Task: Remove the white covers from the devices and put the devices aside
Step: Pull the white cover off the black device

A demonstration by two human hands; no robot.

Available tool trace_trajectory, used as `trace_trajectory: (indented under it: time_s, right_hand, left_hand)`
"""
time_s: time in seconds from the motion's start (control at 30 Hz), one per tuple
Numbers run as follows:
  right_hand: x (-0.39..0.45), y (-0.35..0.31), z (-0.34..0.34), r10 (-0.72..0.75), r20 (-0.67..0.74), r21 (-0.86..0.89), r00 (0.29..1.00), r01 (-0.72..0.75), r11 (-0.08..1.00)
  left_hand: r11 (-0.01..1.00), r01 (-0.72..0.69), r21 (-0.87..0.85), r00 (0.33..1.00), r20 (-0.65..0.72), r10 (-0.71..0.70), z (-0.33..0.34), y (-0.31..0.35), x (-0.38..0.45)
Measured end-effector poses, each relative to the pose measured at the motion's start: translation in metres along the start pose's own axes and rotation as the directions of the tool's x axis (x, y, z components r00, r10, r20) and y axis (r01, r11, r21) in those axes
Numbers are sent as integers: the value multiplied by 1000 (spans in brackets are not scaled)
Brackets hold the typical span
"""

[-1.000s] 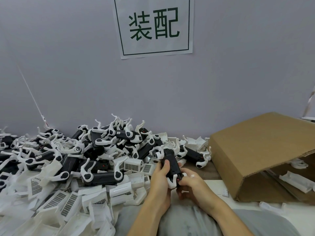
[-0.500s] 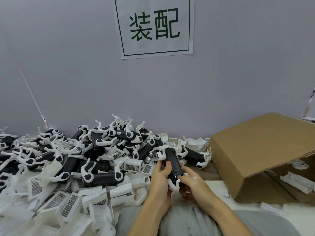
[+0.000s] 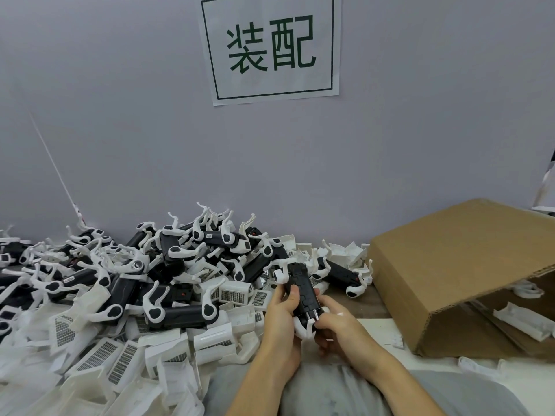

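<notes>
I hold one black device (image 3: 302, 291) with white folding arms upright in front of me, just above the table edge. My left hand (image 3: 280, 319) grips its left side, thumb lying across the black body. My right hand (image 3: 338, 325) pinches the device's lower end, where a white arm sticks out below. A big heap of the same black-and-white devices (image 3: 168, 265) fills the table to the left and behind. Loose white covers (image 3: 120, 358) with grille patterns lie piled in front of that heap.
An open cardboard box (image 3: 450, 265) lies on its side at the right, with white plastic parts (image 3: 522, 322) inside it. A few more white parts lie on the table by the box's mouth. A grey wall with a paper sign (image 3: 271, 49) stands close behind.
The device has tilted a little more upright in my hands. My right hand's fingers have shifted up onto its lower end. The heap and the box have not moved.
</notes>
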State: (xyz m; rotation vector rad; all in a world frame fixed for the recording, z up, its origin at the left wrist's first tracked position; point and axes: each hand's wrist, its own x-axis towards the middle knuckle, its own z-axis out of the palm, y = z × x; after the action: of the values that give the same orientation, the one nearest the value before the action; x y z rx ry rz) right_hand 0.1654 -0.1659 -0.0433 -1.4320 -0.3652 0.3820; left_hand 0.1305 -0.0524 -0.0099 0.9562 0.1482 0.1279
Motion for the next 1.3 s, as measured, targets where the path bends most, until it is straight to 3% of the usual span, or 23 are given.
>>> trace_trajectory:
  time_s: [0.2, 0.43, 1.3]
  right_hand:
    - [-2, -1, 1, -27, -18, -84, 999, 25, 996]
    - [-1, -2, 2, 3, -19, -14, 1000, -3, 1000]
    - [-1, -2, 0, -16, 10, -48, 1000, 16, 999]
  left_hand:
    - [999, -27, 30, 1000, 7, 27, 1, -1, -1]
    - [999, -22, 43, 999, -31, 24, 1, -1, 1]
    - [999, 4, 45, 998, -66, -1, 0, -1, 3]
